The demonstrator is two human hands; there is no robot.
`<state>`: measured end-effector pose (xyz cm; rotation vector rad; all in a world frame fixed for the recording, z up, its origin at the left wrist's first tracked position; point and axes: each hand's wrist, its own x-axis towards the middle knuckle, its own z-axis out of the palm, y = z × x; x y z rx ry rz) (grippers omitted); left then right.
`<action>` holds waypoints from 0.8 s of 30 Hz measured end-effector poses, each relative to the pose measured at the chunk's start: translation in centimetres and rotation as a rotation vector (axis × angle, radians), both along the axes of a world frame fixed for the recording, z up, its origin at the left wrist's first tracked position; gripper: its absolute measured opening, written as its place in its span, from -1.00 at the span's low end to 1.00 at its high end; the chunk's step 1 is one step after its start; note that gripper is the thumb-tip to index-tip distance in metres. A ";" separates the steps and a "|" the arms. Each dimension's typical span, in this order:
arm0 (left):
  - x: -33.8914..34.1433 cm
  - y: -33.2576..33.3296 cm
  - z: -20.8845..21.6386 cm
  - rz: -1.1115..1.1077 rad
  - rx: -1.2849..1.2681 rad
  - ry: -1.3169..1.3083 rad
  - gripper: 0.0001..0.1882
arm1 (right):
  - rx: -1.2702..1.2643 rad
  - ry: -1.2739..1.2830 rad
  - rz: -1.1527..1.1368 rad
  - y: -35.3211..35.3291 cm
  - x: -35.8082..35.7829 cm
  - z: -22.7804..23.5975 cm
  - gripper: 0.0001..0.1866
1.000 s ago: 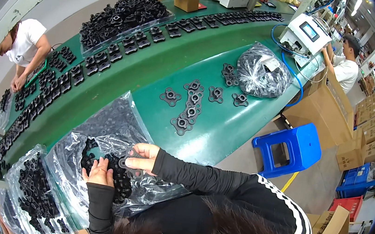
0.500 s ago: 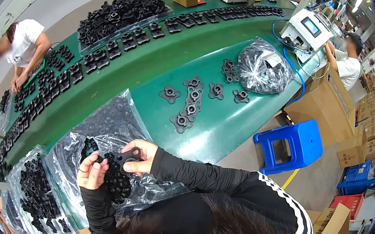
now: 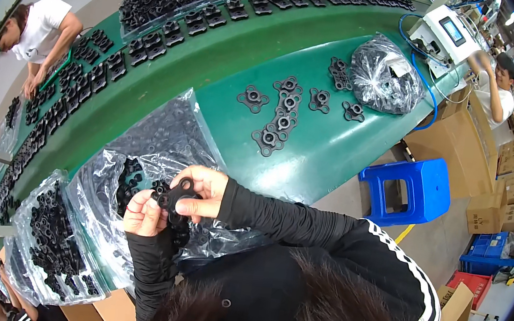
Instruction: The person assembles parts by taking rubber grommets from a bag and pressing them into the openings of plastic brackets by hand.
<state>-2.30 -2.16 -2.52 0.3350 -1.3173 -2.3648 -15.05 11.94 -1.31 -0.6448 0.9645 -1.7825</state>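
In front of my body, my right hand [image 3: 207, 193] grips a flat black plastic bracket [image 3: 184, 185] with ring-shaped holes. My left hand [image 3: 145, 213] is closed at the bracket's left end, pinching a small black plastic piece [image 3: 164, 201] against it; fingers partly cover this piece. Both hands are above an opened clear plastic bag [image 3: 95, 195] filled with small black parts. Farther away on the green table, several assembled black brackets [image 3: 288, 103] lie in a short column, some touching, with single ones [image 3: 253, 98] beside them.
A second bag of black parts [image 3: 54, 241] lies at the left, a tied bag [image 3: 388, 77] at the far right. A row of brackets [image 3: 174, 33] follows the green conveyor [image 3: 218, 59]. A blue stool [image 3: 423, 190] stands right; one co-worker [image 3: 48, 32] is left, another [image 3: 500, 91] right.
My hands have come together: the left fingers, apart from the bracket before, now meet its left end. The view has shifted slightly. The co-worker at the right has raised an arm.
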 end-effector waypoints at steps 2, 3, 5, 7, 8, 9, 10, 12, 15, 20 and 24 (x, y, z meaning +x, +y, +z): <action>0.1 0.0 0.3 -0.007 -0.018 0.006 -0.80 | 0.021 -0.036 0.010 0.1 -0.2 0.1 -0.62; 0.0 0.3 0.6 0.054 -0.216 -0.049 -0.82 | 0.011 -0.052 0.013 0.1 -0.4 0.0 -0.62; 0.1 1.3 1.5 0.187 -0.610 -0.167 -0.86 | -0.009 -0.085 0.033 0.2 -0.4 0.1 -0.63; 0.0 2.1 2.6 0.288 -0.907 -0.171 -0.89 | -0.010 -0.161 0.073 0.1 -0.6 0.2 -0.62; -0.4 2.5 3.2 0.320 -1.010 -0.117 -0.89 | 0.001 -0.220 0.102 0.2 -0.9 0.3 -0.61; -0.6 2.9 3.2 0.364 -1.013 -0.151 -0.89 | 0.003 -0.230 0.155 0.4 -0.9 0.4 -0.61; -0.5 2.9 3.0 0.354 -1.001 -0.112 -0.87 | 0.030 -0.196 0.077 0.4 -0.7 0.5 -0.60; -0.3 2.8 2.9 0.319 -0.926 -0.071 -0.85 | 0.039 -0.169 -0.035 0.2 -0.1 1.3 -0.57; -0.1 3.2 4.1 0.237 -0.600 -0.222 -0.85 | 0.051 -0.123 -0.036 0.4 -0.4 1.6 -0.61; 0.4 3.1 2.5 0.175 0.064 -0.222 -0.84 | 0.027 -0.069 -0.032 -0.5 0.2 0.1 -0.68; 0.4 2.5 2.1 0.288 -0.450 -0.141 -0.83 | 0.093 -0.097 0.063 -0.2 -0.9 1.1 -0.69</action>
